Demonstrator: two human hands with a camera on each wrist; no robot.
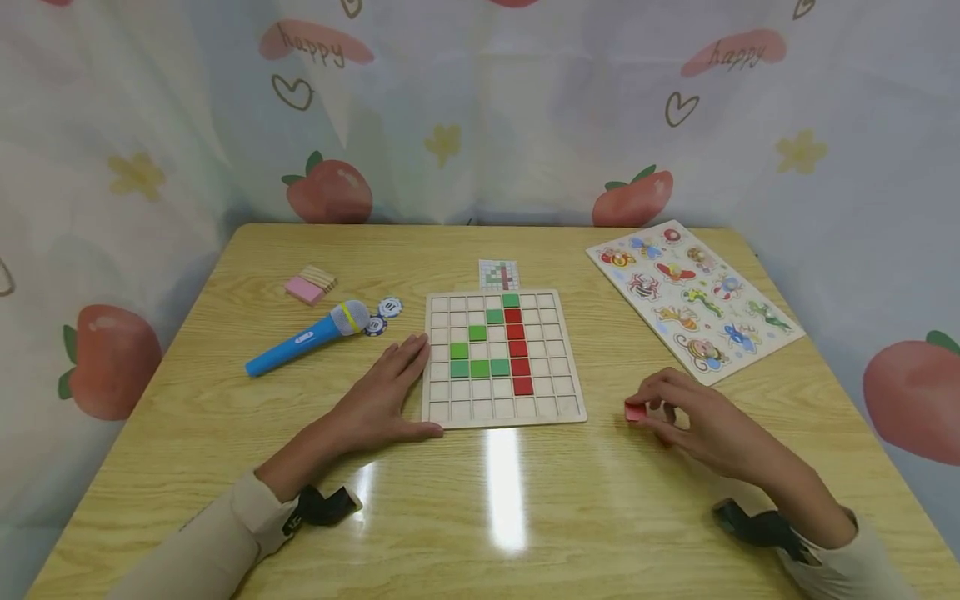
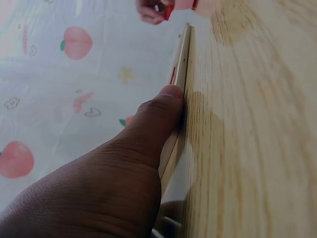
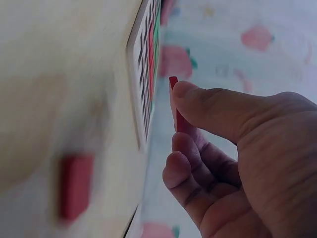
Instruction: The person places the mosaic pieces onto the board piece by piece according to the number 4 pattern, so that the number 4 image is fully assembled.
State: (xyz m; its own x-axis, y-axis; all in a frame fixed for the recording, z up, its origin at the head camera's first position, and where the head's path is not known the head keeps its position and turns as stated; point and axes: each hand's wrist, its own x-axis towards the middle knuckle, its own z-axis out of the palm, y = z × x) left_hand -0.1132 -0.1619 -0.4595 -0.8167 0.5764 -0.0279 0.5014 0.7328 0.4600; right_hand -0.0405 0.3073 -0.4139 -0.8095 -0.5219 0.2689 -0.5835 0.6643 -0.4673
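1. Red square tile (image 1: 634, 412) is pinched between my right hand's (image 1: 701, 425) thumb and fingertips, held just above the table (image 1: 225, 433), off the lower right corner of the grid board (image 1: 501, 414). The right wrist view shows it edge-on against my thumb (image 3: 208, 106).
2. Also in that wrist view there's a blurry red block (image 3: 76, 186) lying on the wood near the board's edge. Can't make out more than that.
3. My left hand (image 1: 382, 396) lies flat on the table with fingers straight, pressed up against the board's left edge, thumb (image 2: 158, 116) along its lower corner. It's not gripping anything.
4. On the board itself: a column of red tiles (image 1: 517, 348) runs down the middle, and green tiles (image 1: 478, 354) step diagonally up from the left to the top of it.
5. Just behind the board sits a small pattern card (image 1: 498, 273).
6. Off to the left: blue toy microphone (image 1: 307, 337), two poker chips (image 1: 383, 315) beside its head, and a pink and wood block stack (image 1: 310, 284).
7. Far right there's an animal peg puzzle (image 1: 693, 298), well apart from my hands.
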